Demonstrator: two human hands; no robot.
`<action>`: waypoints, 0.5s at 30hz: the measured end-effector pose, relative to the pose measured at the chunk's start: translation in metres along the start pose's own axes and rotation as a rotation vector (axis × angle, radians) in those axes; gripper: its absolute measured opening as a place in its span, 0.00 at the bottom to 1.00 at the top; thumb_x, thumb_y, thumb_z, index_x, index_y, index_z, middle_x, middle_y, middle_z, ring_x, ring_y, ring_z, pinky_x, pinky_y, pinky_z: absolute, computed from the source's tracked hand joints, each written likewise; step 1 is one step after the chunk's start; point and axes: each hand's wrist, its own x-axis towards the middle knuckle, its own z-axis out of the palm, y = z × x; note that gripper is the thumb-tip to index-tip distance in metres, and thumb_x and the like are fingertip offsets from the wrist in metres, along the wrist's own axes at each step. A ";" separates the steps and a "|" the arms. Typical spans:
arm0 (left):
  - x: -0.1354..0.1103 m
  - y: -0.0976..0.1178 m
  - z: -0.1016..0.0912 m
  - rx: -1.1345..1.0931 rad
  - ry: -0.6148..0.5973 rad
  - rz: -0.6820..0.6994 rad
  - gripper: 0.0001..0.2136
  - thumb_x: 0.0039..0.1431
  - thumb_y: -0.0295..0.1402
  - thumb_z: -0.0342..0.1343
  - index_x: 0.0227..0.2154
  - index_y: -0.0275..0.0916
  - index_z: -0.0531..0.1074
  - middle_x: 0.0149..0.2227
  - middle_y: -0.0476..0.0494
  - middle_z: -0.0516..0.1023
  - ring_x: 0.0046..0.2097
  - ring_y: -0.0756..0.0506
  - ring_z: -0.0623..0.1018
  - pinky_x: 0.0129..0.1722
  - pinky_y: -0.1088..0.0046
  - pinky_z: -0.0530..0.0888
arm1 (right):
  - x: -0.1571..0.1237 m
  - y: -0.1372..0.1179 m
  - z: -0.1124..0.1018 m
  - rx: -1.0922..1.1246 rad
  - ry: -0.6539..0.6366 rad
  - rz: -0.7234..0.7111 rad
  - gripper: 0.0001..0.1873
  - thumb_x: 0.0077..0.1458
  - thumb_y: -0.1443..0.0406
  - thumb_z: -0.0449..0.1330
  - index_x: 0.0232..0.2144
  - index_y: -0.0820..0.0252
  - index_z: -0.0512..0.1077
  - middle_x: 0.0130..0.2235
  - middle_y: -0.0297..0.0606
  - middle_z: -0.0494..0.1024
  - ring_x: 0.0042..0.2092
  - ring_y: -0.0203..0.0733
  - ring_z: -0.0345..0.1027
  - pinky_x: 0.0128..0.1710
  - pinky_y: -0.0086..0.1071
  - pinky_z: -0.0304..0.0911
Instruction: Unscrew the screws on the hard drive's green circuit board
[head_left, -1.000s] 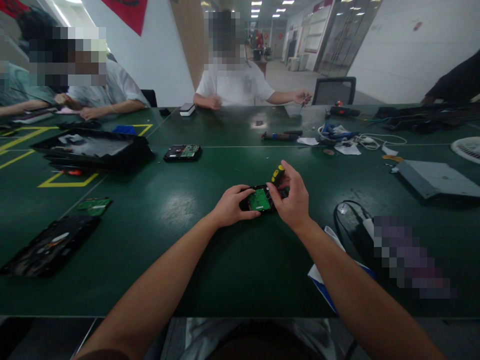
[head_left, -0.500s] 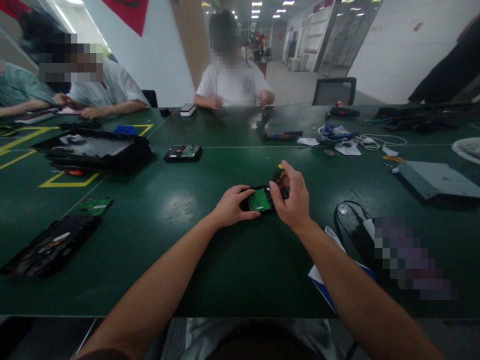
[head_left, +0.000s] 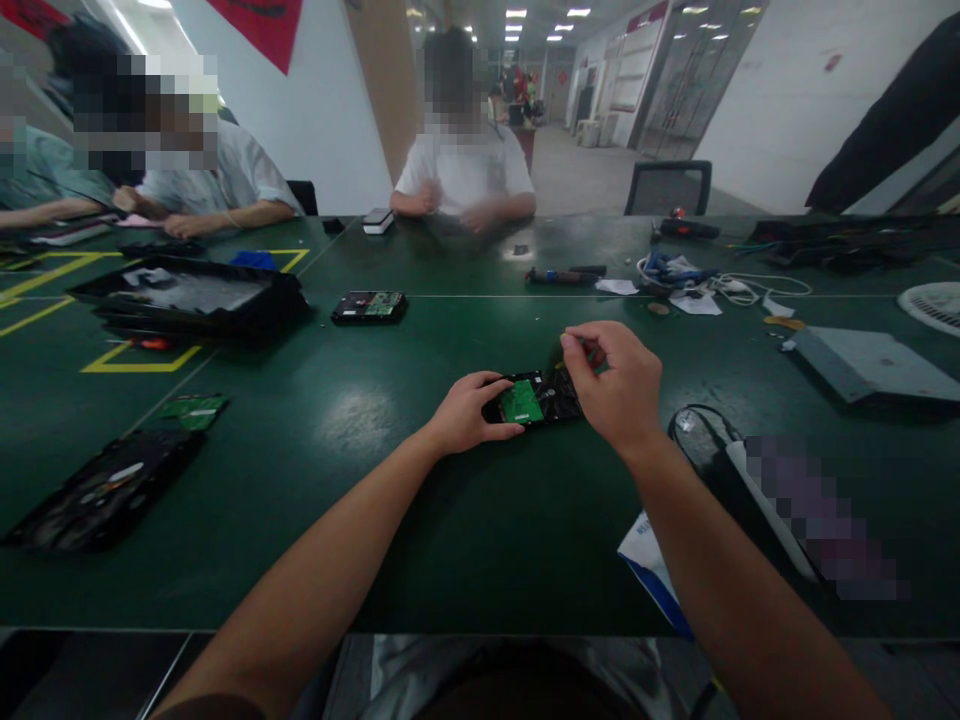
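A black hard drive [head_left: 561, 400] with a green circuit board [head_left: 523, 402] lies face up on the table before me. My left hand [head_left: 474, 412] is closed round its left end, thumb along the near edge and fingers over the far one. Above the drive's right end, my right hand [head_left: 616, 385] is closed in a pinch on a small screwdriver [head_left: 556, 358]. Its dark handle with some yellow shows only in part, blurred behind the fingers. The screwdriver's tip cannot be made out.
Another hard drive [head_left: 369, 307] lies farther off, left of centre. A black tray [head_left: 262, 300] and a dark drive casing [head_left: 97, 490] are at the left. To the right lie a metal box [head_left: 874, 365], cables [head_left: 739, 287] and a blue-white packet [head_left: 652, 570]. People sit across the table.
My right hand has turned and shifted right, uncovering more of the drive's right end; the screwdriver's handle is now less visible. My left hand stays put on the drive.
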 end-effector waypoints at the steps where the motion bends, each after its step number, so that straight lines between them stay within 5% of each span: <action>1: 0.000 0.000 0.000 -0.001 0.001 -0.002 0.38 0.55 0.57 0.67 0.64 0.41 0.72 0.63 0.32 0.73 0.64 0.31 0.72 0.64 0.48 0.70 | 0.003 -0.002 -0.003 -0.009 -0.032 0.026 0.07 0.66 0.61 0.61 0.41 0.55 0.78 0.41 0.41 0.83 0.41 0.47 0.78 0.44 0.42 0.73; 5: 0.000 -0.001 0.001 -0.007 -0.003 -0.007 0.38 0.55 0.57 0.67 0.64 0.42 0.72 0.64 0.32 0.72 0.64 0.31 0.72 0.64 0.48 0.69 | 0.014 -0.008 -0.015 0.033 -0.153 0.101 0.07 0.64 0.63 0.62 0.42 0.56 0.79 0.41 0.39 0.85 0.40 0.46 0.79 0.42 0.41 0.73; 15: -0.001 -0.001 0.000 -0.016 0.005 -0.004 0.37 0.55 0.56 0.68 0.64 0.43 0.72 0.63 0.33 0.73 0.64 0.31 0.73 0.64 0.47 0.69 | 0.046 -0.022 -0.041 -0.159 -0.462 -0.001 0.03 0.60 0.66 0.65 0.34 0.57 0.80 0.34 0.37 0.84 0.34 0.44 0.76 0.36 0.38 0.67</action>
